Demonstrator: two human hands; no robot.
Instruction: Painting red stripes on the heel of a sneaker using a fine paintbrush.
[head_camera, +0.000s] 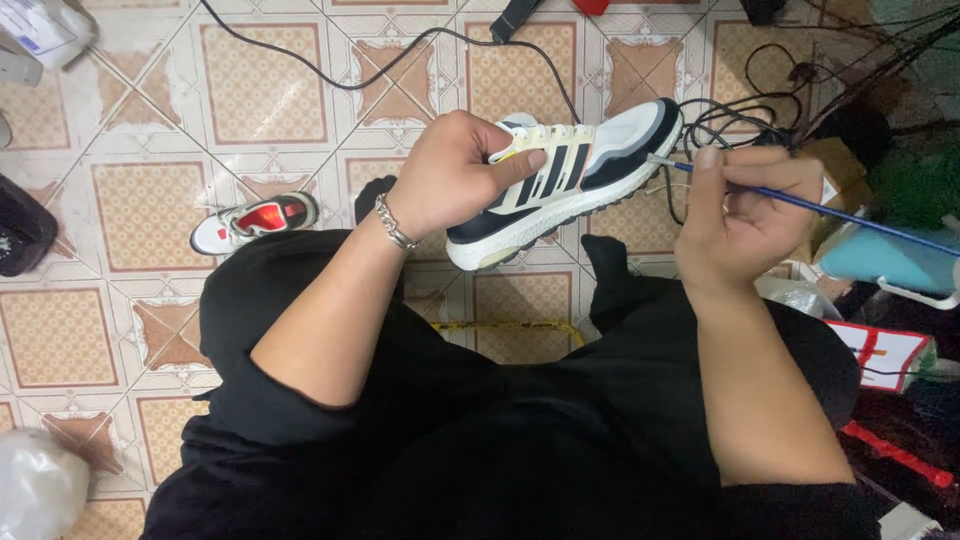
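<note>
My left hand (455, 170) grips a white and navy sneaker (590, 170) with black side stripes, held on its side above my lap, toe to the right. A chain bracelet (396, 226) sits on that wrist. My right hand (745, 215) pinches a thin blue-handled paintbrush (800, 203). The brush tip touches the sneaker near its toe end. Both forearms cross over my black-clothed legs.
A second white and red sneaker (255, 220) lies on the patterned tile floor (150, 210) at the left. Black cables (740, 115) tangle behind the shoe. Boxes and a teal object (890, 258) crowd the right. A plastic bag (40, 485) sits bottom left.
</note>
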